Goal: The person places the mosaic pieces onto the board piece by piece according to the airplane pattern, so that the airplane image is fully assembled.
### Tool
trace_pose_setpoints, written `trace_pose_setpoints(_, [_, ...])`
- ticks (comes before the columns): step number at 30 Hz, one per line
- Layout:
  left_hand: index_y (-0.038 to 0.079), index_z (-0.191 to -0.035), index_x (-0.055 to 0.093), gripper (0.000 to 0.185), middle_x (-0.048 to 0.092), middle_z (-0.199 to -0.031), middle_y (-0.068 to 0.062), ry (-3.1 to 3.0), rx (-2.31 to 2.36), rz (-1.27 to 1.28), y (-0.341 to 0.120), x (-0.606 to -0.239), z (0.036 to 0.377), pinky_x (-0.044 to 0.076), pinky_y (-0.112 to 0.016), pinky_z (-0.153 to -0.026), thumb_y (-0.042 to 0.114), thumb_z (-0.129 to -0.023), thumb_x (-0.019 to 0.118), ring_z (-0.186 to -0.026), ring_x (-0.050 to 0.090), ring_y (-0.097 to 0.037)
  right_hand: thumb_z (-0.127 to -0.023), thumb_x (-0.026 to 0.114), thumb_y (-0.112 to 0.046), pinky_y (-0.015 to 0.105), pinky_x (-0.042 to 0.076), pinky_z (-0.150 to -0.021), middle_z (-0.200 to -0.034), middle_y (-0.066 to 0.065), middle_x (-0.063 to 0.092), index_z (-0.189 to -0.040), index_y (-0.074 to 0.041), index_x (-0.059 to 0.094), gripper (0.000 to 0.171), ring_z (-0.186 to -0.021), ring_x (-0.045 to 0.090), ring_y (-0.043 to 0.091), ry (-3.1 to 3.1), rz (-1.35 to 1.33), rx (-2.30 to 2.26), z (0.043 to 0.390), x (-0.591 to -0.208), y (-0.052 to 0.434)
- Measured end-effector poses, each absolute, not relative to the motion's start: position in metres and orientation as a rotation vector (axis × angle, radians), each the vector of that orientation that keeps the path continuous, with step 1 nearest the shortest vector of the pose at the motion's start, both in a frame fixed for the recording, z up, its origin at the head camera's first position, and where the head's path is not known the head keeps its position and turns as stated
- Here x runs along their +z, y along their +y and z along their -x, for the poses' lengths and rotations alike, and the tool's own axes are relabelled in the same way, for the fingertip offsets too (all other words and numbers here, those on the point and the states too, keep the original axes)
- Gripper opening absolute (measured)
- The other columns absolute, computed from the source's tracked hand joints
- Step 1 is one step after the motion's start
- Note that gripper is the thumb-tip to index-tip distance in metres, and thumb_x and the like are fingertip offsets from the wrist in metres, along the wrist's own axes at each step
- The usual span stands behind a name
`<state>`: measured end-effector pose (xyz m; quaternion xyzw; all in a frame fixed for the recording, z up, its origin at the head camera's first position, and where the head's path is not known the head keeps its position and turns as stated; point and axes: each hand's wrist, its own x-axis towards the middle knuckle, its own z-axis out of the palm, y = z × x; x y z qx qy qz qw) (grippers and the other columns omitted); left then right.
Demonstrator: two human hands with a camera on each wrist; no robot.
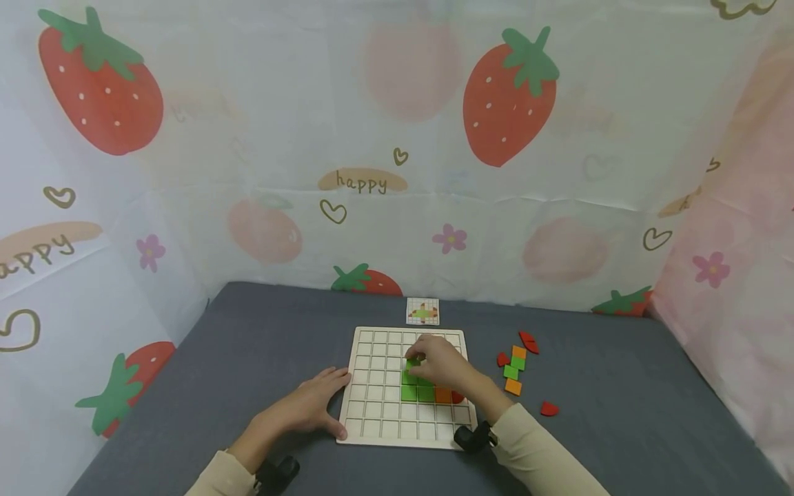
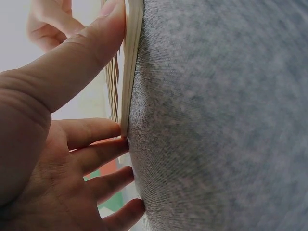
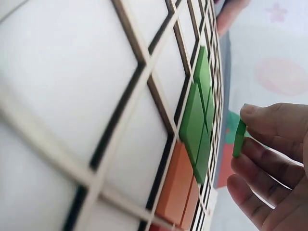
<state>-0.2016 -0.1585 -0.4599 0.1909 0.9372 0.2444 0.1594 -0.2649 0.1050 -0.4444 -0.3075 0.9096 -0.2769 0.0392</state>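
**Green tile pinched over the grid**

Right hand point(image 1: 442, 364) over the middle of the board point(image 1: 366, 386), fingertips point(image 3: 262, 115) pinching a green tile point(image 3: 239, 138) by its edges. Seen from the right wrist: tile held on edge, tilted well off flat, clear of the board and not yet seated in any cell. Directly below and just beside the pinch, green tiles point(image 1: 417, 387) already laid in the grid, with an orange tile point(image 1: 443, 395) touching them on the right and something red just past it, half hidden under the wrist. Open cells above and to the left of the green patch, so closest to the held tile.

Left hand point(image 1: 313, 406) flat on the grey cloth point(image 1: 248, 358), fingers spread and relaxed, holding nothing; thumb point(image 2: 91, 48) and fingertips pressed against the board's left edge point(image 2: 129, 72), bracing it. Well apart from the tile; right hand far nearer.

Spare pieces point(image 1: 514, 370) loose on the cloth to the right of the board, orange, green and red, within reach of the right hand only. Small pattern card point(image 1: 422, 311) beyond the board's far edge.
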Motion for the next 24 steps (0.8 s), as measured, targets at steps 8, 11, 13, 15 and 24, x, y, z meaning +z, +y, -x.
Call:
trace_pose_setpoints(8, [0.003, -0.138, 0.036, 0.098, 0.032, -0.146, -0.013, 2.69, 0.682, -0.552, -0.157, -0.46, 0.201, 0.024, -0.059, -0.103, 0.041, -0.059, 0.079, -0.138, 0.021, -0.035, -0.08, 0.065, -0.015, 0.025, 0.048, -0.074, -0.093, 0.0, 0.061, -0.102, -0.007, 0.068, 0.024, -0.086, 0.057, 0.014, 2.753, 0.931, -0.799, 0.263, -0.447, 0.091])
trace_pose_setpoints(11, [0.003, -0.137, 0.037, 0.098, 0.033, -0.145, -0.013, 2.702, 0.671, -0.565, -0.157, -0.46, 0.202, 0.025, -0.059, -0.102, 0.041, -0.058, 0.079, -0.137, 0.022, -0.036, -0.08, 0.065, -0.015, 0.024, 0.048, -0.073, -0.094, 0.0, 0.061, -0.102, -0.007, 0.068, 0.024, -0.085, 0.056, 0.013, 2.75, 0.941, -0.765, 0.263, -0.446, 0.086])
trace_pose_setpoints(13, [0.003, -0.137, 0.037, 0.097, 0.033, -0.145, -0.013, 2.703, 0.669, -0.569, -0.157, -0.46, 0.202, 0.025, -0.059, -0.102, 0.041, -0.058, 0.079, -0.137, 0.022, -0.036, -0.08, 0.065, -0.014, 0.023, 0.047, -0.072, -0.093, 0.0, 0.061, -0.102, -0.007, 0.068, 0.023, -0.084, 0.056, 0.012, 2.753, 0.95, -0.745, 0.262, -0.446, 0.082])
trace_pose_setpoints(15, [0.003, -0.138, 0.036, 0.097, 0.033, -0.145, -0.013, 2.698, 0.676, -0.559, -0.157, -0.46, 0.202, 0.024, -0.06, -0.102, 0.041, -0.059, 0.079, -0.137, 0.022, -0.036, -0.079, 0.065, -0.014, 0.022, 0.047, -0.072, -0.093, -0.001, 0.061, -0.101, -0.008, 0.069, 0.023, -0.083, 0.055, 0.011, 2.758, 0.959, -0.72, 0.262, -0.446, 0.079])
trace_pose_setpoints(24, [0.004, -0.138, 0.036, 0.097, 0.033, -0.146, -0.012, 2.687, 0.679, -0.541, -0.157, -0.46, 0.202, 0.024, -0.058, -0.103, 0.041, -0.059, 0.079, -0.137, 0.022, -0.035, -0.078, 0.067, -0.015, 0.022, 0.047, -0.073, -0.092, -0.002, 0.062, -0.097, -0.011, 0.07, 0.02, -0.083, 0.056, 0.01, 2.773, 0.986, -0.627, 0.263, -0.449, 0.07])
